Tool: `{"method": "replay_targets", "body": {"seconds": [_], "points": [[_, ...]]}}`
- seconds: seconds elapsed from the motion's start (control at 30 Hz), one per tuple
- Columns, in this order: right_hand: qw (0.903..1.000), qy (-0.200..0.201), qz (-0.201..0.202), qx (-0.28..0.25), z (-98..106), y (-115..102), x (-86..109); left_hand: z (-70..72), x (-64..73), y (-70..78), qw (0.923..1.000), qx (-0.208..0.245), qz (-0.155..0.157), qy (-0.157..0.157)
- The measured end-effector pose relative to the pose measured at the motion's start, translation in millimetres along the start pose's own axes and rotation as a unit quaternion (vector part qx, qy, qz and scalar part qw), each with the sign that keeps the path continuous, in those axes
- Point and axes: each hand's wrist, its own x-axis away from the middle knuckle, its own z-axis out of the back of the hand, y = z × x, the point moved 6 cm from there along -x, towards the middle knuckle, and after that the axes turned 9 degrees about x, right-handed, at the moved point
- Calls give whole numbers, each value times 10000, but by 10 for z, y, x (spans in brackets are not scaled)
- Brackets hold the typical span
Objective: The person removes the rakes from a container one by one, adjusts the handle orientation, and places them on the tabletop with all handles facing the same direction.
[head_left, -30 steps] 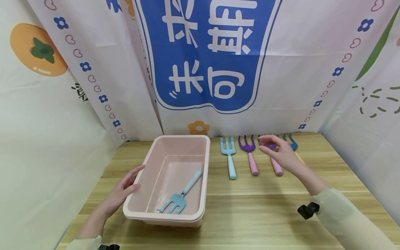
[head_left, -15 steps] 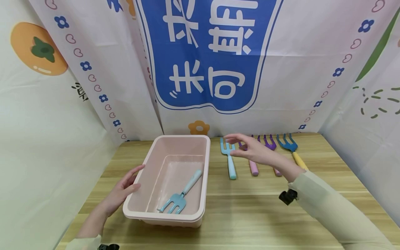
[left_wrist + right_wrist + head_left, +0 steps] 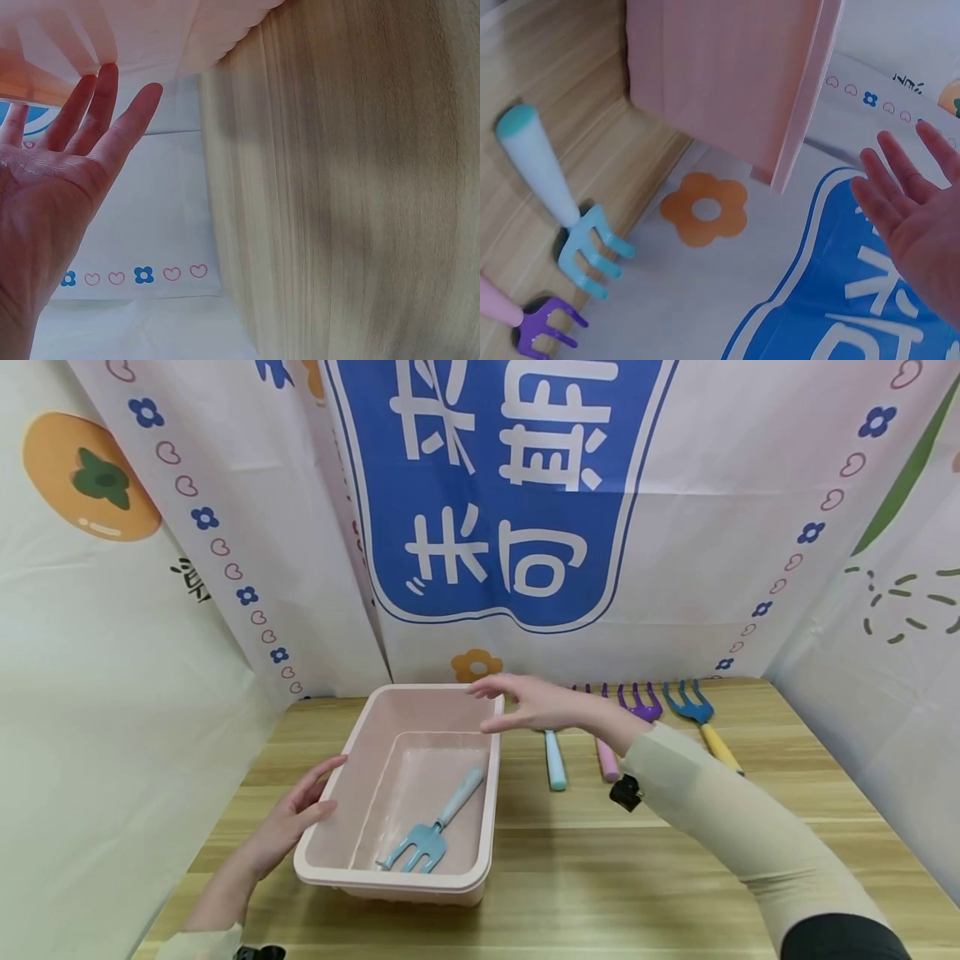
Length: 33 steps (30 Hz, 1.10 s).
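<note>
A pale pink plastic tub (image 3: 420, 710) stands on the table, with a light-blue hand fork (image 3: 435, 835) lying inside it. At the tub's left side, my left hand (image 3: 292, 818) rests against the wall near the rim; the left wrist view shows its relaxed fingers (image 3: 105, 112) against the outside. My right hand (image 3: 532, 703) hovers at the tub's far right corner with nothing in it, fingers extended and thumb apart. Behind it, another light-blue hand fork (image 3: 555, 762) is partly covered in the head view; its prongs show in the right wrist view.
Farther right along the table's back edge lie two purple hand forks with pink handles, one (image 3: 606, 760) partly hidden by my arm and another (image 3: 642, 702), then a blue fork with a yellow handle (image 3: 697, 710). Printed cloth (image 3: 712, 527) hangs behind the wooden table (image 3: 585, 877).
My right hand has swept left, from over the purple forks past the light-blue one to the tub's corner. My left hand and the tub stay in place.
</note>
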Motion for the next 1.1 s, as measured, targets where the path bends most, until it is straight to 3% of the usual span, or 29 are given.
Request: {"method": "replay_targets", "body": {"seconds": [0.3,0.5,0.77,1.0,1.1], "points": [[9954,-904,129,303,-347,-154,-399,16,-8,3,10000,15,-4,-44],[9874,-1377,-163,760,-611,-141,-601,16,-25,-11,9999,53,2,-107],[9698,-1991,-712,1212,-970,-115,-726,12,-22,-14,9999,68,38,-77],[9584,-2172,-741,1698,-1161,-94,-801,10,-15,-14,9999,57,31,-82],[9499,-2441,-1020,1664,-1232,-52,-790,11,-13,-20,9999,53,55,-81]]}}
